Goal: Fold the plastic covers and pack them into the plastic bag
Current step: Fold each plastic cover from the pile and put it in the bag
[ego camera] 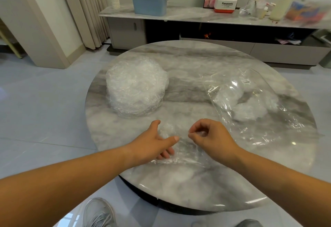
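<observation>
Beyond and just left of the left grip (151,143), a round stack of crumpled clear plastic covers (136,87) sits on the round grey marble table (197,182), apart from both hands. The left grip is spread wide with the thumb out straight. Its fingers (166,154) lie flat against a single thin clear plastic cover (184,150) and show through the film; it clasps nothing. That cover lies on the table between the two grips, near the table's front edge. The right grip (213,137) is curled, thumb and forefinger pinching the cover's right edge just above the table. Beyond and right of the right grip, a large transparent plastic bag (268,122) lies flat on the table with white bunched covers (245,108) inside it.
</observation>
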Available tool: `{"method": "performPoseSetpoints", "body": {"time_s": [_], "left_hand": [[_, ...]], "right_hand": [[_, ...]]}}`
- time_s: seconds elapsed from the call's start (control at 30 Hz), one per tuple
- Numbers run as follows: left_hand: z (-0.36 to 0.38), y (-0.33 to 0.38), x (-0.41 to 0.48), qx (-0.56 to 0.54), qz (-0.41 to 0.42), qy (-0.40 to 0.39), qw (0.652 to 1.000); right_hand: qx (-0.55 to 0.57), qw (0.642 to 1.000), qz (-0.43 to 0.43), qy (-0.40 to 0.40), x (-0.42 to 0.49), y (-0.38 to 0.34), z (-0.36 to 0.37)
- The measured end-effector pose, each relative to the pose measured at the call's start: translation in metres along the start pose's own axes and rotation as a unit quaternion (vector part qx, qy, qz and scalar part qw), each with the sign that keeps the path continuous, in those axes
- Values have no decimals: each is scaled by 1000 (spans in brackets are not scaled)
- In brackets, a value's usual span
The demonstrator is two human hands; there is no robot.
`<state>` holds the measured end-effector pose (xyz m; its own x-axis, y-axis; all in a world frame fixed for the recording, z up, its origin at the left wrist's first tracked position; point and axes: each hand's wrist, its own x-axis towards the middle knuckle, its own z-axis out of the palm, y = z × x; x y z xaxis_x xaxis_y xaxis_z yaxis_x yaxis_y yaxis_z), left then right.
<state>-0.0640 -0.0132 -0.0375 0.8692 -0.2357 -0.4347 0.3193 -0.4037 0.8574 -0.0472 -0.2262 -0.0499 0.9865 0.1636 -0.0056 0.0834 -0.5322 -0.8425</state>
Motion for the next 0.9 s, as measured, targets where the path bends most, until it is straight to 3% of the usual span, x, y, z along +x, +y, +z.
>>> {"method": "performPoseSetpoints", "body": {"time_s": [0.13, 0.2, 0.3, 0.43, 0.57, 0.7, 0.9], "left_hand": [[0, 4, 1, -35, -25, 7, 999], [-1, 6, 0, -34, -35, 11, 999], [-2, 6, 1, -2, -48, 21, 999], [-7, 0, 9, 73, -26, 86, 993], [-14, 1, 12, 266, -28, 126, 955], [-14, 4, 10, 365, -38, 116, 923], [-9, 2, 10, 368, -52, 94, 924]], "right_hand": [[-153, 962, -223, -45, -25, 12, 5], [-214, 935, -267, -93, -33, 18, 6], [-261, 913, -281, -143, -40, 24, 4], [-259, 912, -277, -159, -45, 22, 0], [-257, 913, -270, -166, -48, 21, -3], [-262, 913, -266, -165, -49, 22, -4], [-269, 918, -261, -133, -51, 17, -2]]}}
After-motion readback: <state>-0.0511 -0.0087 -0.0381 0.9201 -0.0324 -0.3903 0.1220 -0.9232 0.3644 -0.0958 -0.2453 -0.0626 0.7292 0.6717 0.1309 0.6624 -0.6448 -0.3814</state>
